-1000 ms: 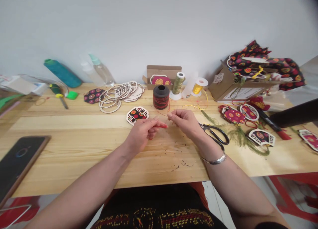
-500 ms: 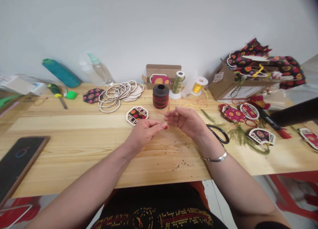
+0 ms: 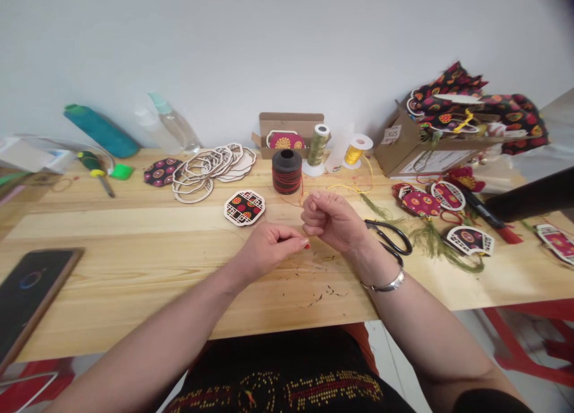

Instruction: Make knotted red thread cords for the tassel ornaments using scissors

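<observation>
My left hand is closed in a pinch, thumb against fingers. A bit of red cord shows at its fingertips; the rest is hidden. My right hand is curled closed just to the right, apart from the left; what it holds, if anything, cannot be made out. Behind the hands stands a black spool wound with dark red cord, and a thin strand trails from it toward my right hand. An octagonal ornament with patterned fabric in a pale frame lies beyond my left hand.
Black-handled scissors lie right of my right wrist. Tasselled ornaments and a full cardboard box are on the right. Pale frames are piled at the back left. A phone lies at the left front.
My right hand has curled from loosely extended fingers into a closed grip. My left hand has shifted slightly right and down, still pinching the red cord. The camera view has shifted slightly.
</observation>
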Available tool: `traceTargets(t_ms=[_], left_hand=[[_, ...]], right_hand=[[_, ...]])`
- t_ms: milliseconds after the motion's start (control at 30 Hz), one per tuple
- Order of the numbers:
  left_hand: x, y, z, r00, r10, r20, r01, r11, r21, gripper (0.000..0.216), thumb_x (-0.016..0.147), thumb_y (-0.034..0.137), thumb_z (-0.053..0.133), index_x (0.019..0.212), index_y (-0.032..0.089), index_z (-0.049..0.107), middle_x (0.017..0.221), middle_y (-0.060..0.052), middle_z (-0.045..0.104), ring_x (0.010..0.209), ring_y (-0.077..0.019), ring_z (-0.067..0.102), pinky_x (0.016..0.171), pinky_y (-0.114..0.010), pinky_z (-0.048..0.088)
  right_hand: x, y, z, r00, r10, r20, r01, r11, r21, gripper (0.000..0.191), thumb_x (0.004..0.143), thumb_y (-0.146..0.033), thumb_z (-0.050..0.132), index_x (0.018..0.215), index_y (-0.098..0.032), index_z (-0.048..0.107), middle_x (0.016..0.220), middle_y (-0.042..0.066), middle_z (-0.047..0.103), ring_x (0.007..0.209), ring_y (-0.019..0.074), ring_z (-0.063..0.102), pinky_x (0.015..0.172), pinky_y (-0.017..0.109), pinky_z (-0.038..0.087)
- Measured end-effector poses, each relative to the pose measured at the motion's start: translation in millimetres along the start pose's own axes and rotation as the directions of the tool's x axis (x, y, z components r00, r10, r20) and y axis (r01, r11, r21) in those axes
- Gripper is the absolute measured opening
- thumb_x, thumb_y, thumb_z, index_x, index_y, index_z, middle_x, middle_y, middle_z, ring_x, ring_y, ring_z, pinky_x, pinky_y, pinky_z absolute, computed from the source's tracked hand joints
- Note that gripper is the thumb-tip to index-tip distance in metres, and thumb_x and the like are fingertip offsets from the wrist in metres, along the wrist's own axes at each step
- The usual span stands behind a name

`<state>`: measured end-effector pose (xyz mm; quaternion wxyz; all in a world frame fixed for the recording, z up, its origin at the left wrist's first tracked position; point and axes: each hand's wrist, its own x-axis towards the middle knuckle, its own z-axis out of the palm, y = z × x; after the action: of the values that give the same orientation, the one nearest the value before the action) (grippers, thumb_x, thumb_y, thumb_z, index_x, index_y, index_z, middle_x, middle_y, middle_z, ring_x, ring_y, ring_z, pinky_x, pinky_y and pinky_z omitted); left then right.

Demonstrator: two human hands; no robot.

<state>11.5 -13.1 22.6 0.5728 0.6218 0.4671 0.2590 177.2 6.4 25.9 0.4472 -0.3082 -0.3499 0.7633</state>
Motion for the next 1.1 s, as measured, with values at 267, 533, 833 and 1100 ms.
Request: traceTargets(t_ms=[267, 533, 833, 1100], left_hand=[[-2.4, 5.2, 5.3, 0.995, -0.081, 0.054, 0.079, 0.996, 0.038, 0.025, 0.07, 0.037, 0.063, 0.064, 0.015, 0.072, 0.05, 0.003, 0.046, 0.05, -0.01, 0.035, 0.047, -0.024, 0.028], [-2.0, 5.3, 3.6, 0.995, -0.066, 0.07, 0.067, 0.998, -0.01, 0.021, 0.068, 0.034, 0.065, 0.058, 0.016, 0.068, 0.045, 0.005, 0.039, 0.046, -0.008, 0.029, 0.046, -0.023, 0.022], [5.2, -9.8, -2.4, 0.99, -0.141, -0.012, 0.123, 0.902, -0.414, 0.031, 0.071, 0.044, 0.073, 0.072, 0.014, 0.076, 0.047, 0.007, 0.03, 0.045, -0.0061, 0.02, 0.046, -0.024, 0.011], [7.2, -1.7, -6.0, 0.972, -0.236, -0.005, 0.171, 0.719, -0.674, 0.036, 0.07, 0.04, 0.067, 0.075, 0.006, 0.075, 0.055, 0.004, 0.034, 0.049, -0.0054, 0.017, 0.045, -0.022, 0.006]], right_hand=[[-2.6, 3.5, 4.1, 0.997, -0.042, -0.059, 0.042, 0.999, 0.006, 0.038, 0.071, -0.044, 0.077, 0.063, -0.019, 0.05, 0.044, -0.014, 0.023, 0.039, 0.002, 0.014, 0.039, 0.018, 0.012], [1.6, 3.4, 7.9, 0.976, -0.095, -0.194, 0.09, 0.995, -0.036, 0.041, 0.063, -0.045, 0.083, 0.062, -0.018, 0.052, 0.037, -0.015, 0.027, 0.034, 0.0009, 0.017, 0.035, 0.017, 0.013], [13.6, 2.3, -16.6, 0.931, -0.304, -0.205, 0.295, 0.953, -0.074, 0.032, 0.072, -0.042, 0.076, 0.071, -0.018, 0.055, 0.053, -0.009, 0.051, 0.049, 0.006, 0.049, 0.066, 0.029, 0.055], [22.8, 5.0, -36.4, 0.707, -0.583, -0.401, 0.309, 0.764, -0.566, 0.038, 0.081, -0.026, 0.059, 0.119, -0.022, 0.056, 0.114, 0.009, 0.064, 0.097, 0.0164, 0.064, 0.091, 0.038, 0.051]])
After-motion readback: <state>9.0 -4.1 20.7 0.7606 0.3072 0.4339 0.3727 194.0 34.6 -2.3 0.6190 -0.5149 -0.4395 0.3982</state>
